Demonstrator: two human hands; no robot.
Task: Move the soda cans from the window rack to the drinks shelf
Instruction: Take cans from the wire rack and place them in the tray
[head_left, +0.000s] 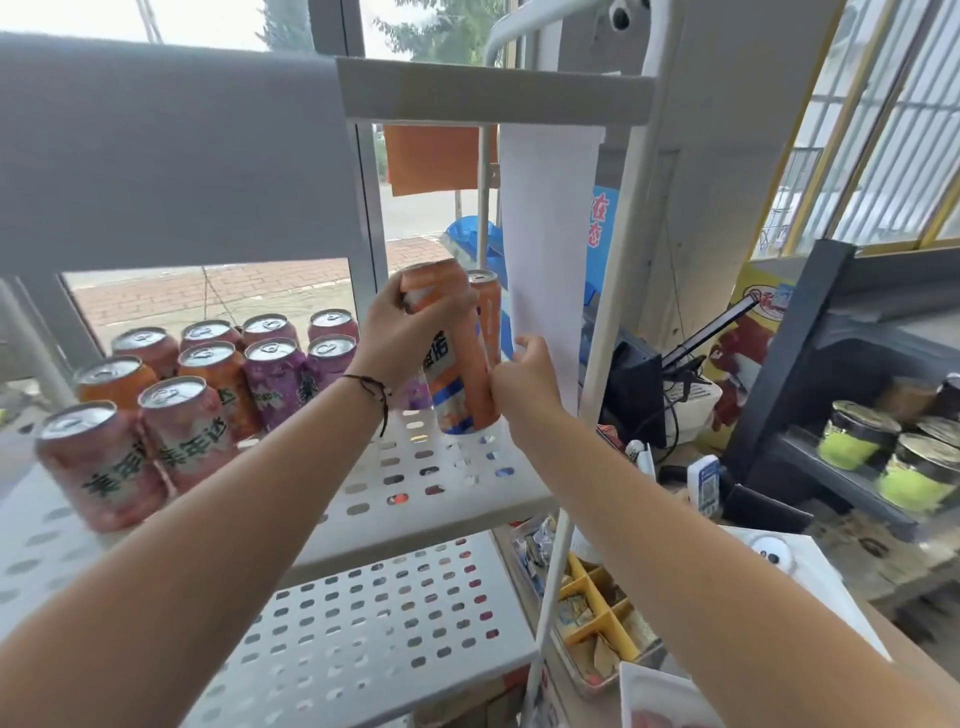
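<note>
Left hand (410, 332) grips tilted orange can (457, 353), top leaning left.

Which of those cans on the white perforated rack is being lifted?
The tall orange can with the blue band: the left hand grips its top and tilts it, while the short pink, orange and purple cans stand untouched.

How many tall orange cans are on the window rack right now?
2. One tall orange can is tilted in the left hand; the second stands just behind it, by the right hand. More may be hidden.
</note>
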